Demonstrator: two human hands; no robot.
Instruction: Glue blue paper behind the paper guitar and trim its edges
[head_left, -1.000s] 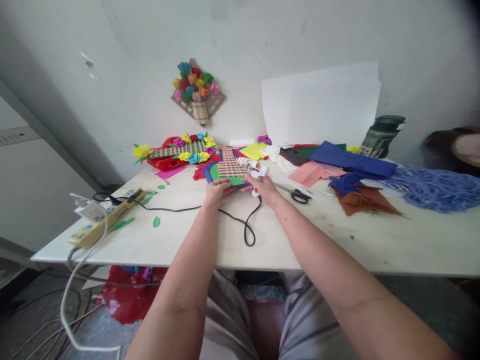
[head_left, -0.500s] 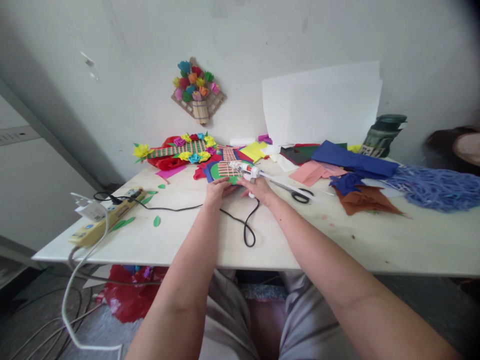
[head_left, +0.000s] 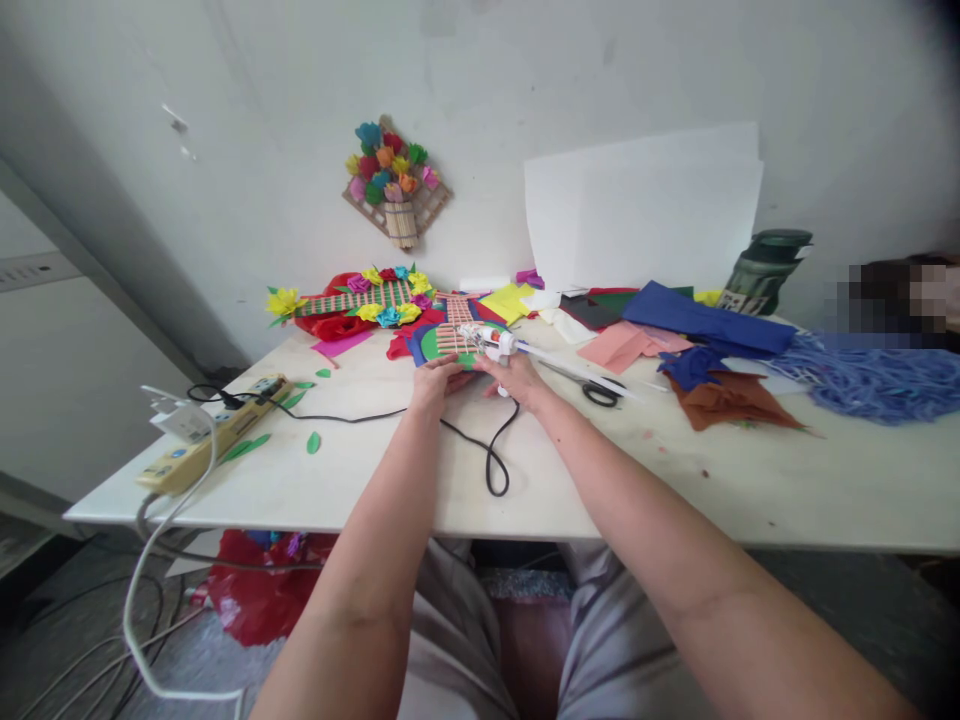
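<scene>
A pale worktop point(head_left: 570, 480) stands against a grey-white wall, and from where I watch my two bare hands meet near its far middle. My right hand point(head_left: 517, 380) has its grip closed around a small white hot-glue gun point(head_left: 499, 345), nozzle aimed left at the craft piece; my left hand point(head_left: 433, 382) lies fingers-down, pressing the near edge of a green paper disc topped with a lattice of thin wooden sticks point(head_left: 454, 338), its grip flattened rather than pinching. I judge that piece light and fragile: the paper would bend and the sticks could pop loose, so it is best held flat at the rim, away from fresh glue. The gun looks light and rigid, hot at the tip, and is best held by the handle. Its black cord point(head_left: 491, 455) loops toward me, then runs left to a yellow power strip point(head_left: 210, 435) with scattered green paper leaves point(head_left: 313, 442) nearby. Black-handled scissors point(head_left: 596, 390) lie just right of my hand. Farther out are a finished strip of sticks with paper flowers point(head_left: 360, 298), coloured paper sheets point(head_left: 697, 320), blue shredded material point(head_left: 877, 375) and a dark green container point(head_left: 765, 265) whose label is too small to read; I can read no writing anywhere.
</scene>
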